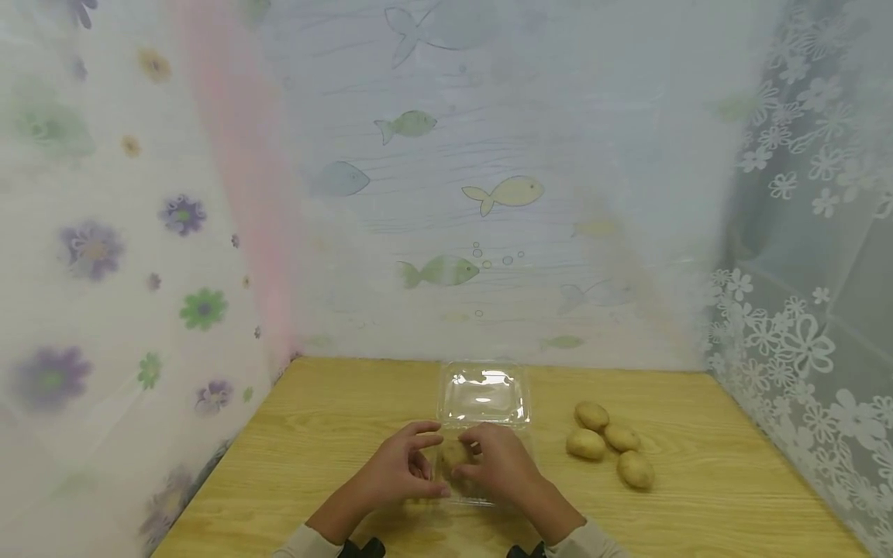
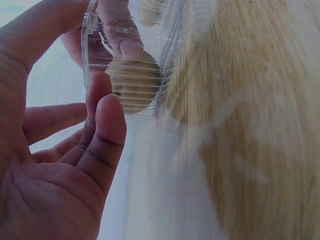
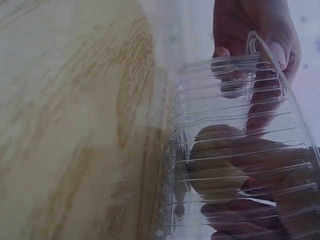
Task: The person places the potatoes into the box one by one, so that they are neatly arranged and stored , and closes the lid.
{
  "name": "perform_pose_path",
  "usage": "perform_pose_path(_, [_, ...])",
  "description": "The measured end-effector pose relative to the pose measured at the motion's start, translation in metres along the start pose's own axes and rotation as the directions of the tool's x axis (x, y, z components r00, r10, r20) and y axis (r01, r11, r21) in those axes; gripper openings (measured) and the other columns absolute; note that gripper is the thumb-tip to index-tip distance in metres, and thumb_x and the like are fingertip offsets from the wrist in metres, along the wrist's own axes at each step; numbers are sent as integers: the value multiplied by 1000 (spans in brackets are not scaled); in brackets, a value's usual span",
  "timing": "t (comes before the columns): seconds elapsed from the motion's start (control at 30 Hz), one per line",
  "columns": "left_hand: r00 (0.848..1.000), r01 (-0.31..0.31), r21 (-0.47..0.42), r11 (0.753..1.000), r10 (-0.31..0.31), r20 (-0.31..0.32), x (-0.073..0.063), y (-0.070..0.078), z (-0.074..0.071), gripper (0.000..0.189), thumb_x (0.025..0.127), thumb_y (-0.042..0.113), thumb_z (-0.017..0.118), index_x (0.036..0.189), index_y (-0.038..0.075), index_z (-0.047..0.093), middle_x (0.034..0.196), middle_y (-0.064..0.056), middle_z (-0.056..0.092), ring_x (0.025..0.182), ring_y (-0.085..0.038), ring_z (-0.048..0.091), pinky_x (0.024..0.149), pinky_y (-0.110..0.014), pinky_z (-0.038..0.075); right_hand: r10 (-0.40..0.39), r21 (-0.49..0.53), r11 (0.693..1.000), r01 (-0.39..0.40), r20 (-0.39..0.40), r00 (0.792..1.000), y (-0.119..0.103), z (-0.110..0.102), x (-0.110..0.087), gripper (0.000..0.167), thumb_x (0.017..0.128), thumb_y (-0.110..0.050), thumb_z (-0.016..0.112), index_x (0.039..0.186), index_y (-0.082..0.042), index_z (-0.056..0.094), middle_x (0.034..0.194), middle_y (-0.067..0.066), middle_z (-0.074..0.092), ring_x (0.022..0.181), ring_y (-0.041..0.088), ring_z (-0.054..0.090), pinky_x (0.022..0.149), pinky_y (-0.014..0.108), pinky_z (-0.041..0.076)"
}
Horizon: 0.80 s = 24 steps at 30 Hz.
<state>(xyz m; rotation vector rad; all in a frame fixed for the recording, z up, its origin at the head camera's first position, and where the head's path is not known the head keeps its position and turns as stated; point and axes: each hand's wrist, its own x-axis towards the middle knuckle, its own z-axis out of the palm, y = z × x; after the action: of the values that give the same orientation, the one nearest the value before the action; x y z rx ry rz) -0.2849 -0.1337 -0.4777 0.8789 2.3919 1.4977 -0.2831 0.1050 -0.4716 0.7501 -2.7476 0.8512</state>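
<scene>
A clear plastic clamshell container (image 1: 481, 502) sits on the wooden table with its lid (image 1: 483, 394) folded back, away from me. My left hand (image 1: 398, 469) holds its left side, thumb at the near corner of the rim and fingers curled by the wall. Inside the container my right hand (image 1: 505, 469) pinches a potato (image 1: 453, 453) between thumb and fingers. Through the ribbed wall in the right wrist view, that potato (image 3: 212, 172) shows beside the right fingers. Another tan shape (image 2: 150, 12) appears behind the plastic in the left wrist view; its kind is unclear.
Several loose potatoes (image 1: 586, 444) lie grouped on the table (image 1: 335, 411) to the right of the container. A fish-patterned curtain (image 1: 439, 310) hangs behind the table. Flowered sheets (image 1: 125, 310) border the left and right sides.
</scene>
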Motion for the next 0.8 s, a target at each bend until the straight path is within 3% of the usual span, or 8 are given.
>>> perform_pose_path(0.37, [1000,9,-10,1000,-9,-2,-2,3,0,91,82,24,91,155,6,41,141,-20,61,76,-13,68,67,-25,59,-17,-43,999,15,-47,999,0,2,1,44,78,-34,91,112,-8,78,109,7,77,85,16,74,72,26,60])
perform_pose_path(0.8, [1000,20,-25,999,-20,-6,-1,3,2,90,82,24,91,155,7,42,144,-20,60,76,-14,68,67,-26,59,18,-51,998,-23,-97,995,-2,2,0,43,79,-40,89,108,-9,79,108,6,77,84,18,74,71,26,59])
